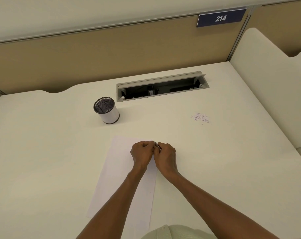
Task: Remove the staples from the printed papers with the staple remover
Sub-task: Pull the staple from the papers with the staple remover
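Hands (142, 151) (165, 155) curled, pinching staple remover (158, 146) at papers' (122, 183) far right corner, bare desk (43, 152) around.

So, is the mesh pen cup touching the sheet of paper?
Apart. The head view shows bare desk between the mesh pen cup and the top edge of the paper.

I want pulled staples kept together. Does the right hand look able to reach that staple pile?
Probably yes: bare desk lies between the right hand and the staple pile, though its fingers are curled at the paper's corner now.
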The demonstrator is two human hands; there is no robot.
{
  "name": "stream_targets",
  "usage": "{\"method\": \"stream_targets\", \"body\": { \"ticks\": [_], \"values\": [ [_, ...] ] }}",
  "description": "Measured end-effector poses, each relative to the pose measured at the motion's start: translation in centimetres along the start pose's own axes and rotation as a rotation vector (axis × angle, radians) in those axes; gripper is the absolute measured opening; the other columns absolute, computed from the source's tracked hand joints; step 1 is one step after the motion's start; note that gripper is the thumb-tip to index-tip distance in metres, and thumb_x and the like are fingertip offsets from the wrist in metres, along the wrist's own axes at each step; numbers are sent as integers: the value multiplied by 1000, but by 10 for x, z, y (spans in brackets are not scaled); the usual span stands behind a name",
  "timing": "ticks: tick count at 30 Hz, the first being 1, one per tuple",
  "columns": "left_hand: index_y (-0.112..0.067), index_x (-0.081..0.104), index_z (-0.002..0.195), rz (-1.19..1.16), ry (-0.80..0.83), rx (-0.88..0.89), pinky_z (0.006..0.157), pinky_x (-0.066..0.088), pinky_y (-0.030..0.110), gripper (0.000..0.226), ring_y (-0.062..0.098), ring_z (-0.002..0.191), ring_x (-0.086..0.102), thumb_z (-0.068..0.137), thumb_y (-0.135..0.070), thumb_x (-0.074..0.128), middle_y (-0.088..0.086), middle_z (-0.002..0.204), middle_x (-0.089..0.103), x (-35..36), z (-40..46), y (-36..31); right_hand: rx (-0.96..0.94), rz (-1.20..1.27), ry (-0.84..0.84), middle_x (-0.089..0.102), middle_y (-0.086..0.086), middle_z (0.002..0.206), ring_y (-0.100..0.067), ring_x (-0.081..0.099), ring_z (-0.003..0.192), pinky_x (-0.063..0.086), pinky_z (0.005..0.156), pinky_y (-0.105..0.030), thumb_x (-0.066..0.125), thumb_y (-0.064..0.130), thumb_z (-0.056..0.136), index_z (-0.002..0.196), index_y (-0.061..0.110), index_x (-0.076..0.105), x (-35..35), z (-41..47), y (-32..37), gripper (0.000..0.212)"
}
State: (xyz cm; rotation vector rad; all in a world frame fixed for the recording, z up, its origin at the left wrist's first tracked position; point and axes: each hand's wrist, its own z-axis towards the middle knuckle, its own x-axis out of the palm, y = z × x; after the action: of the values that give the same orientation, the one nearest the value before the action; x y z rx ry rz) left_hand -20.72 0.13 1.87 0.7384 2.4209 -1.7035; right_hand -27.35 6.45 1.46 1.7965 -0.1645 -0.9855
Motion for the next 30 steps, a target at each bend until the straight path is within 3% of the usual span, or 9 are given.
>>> {"method": "stream_targets", "body": {
  "ticks": [5, 8, 12, 17, 24, 30],
  "values": [
    [-5, 71, 66, 0, 4, 14, 64, 53, 26, 26, 11, 58, 65, 89, -13, 62, 4, 63, 71, 2, 2, 0, 45, 28, -20, 47, 2, 52, -9, 34, 48, 28, 48, -24, 48, 22, 99, 64, 2, 54, -2, 4, 1, 41],
    [-7, 73, 70, 29, 31, 69, 62, 53, 19, 23, 5, 60, 68, 89, -10, 61, -1, 64, 72, 1, 1, 2, 83, 45, -17, 53, 0, 53, -12, 44, 47, 38, 49, -28, 48, 24, 99, 65, 4, 57, 1, 6, 0, 41],
    [-9, 73, 72, 20, 30, 71, 75, 60, 33, 22, 14, 70, 74, 91, -13, 61, -1, 68, 74, 1, 5, 7, 206, 181, -22, 64, -11, 57, -27, 62, 52, 56, 53, -40, 52, 33, 97, 67, 3, 63, 4, 8, 0, 44],
    [-11, 76, 83, -10, 23, 52, 83, 60, 34, 16, 12, 74, 74, 93, -15, 63, -2, 76, 76, 0, 8, 9, 352, 422, -23, 67, -9, 63, -18, 60, 48, 50, 46, -26, 60, 24, 94, 72, 4, 70, -1, 7, 5, 31],
    [-10, 74, 92, -49, 58, 35, 85, 60, 34, 14, 13, 78, 75, 95, -18, 63, 1, 86, 77, -3, 12, 14, 543, 628, 1, 62, -10, 61, -20, 55, 48, 50, 52, -28, 66, 15, 89, 75, -8, 69, -5, 10, 6, 27],
    [-10, 73, 92, -53, 65, 29, 80, 60, 29, 13, 13, 75, 75, 95, -17, 63, 3, 86, 77, -2, 12, 17, 557, 633, 14, 63, -10, 61, -21, 56, 50, 51, 51, -26, 67, 15, 89, 74, -6, 69, -9, 10, 6, 26]
  ]
}}
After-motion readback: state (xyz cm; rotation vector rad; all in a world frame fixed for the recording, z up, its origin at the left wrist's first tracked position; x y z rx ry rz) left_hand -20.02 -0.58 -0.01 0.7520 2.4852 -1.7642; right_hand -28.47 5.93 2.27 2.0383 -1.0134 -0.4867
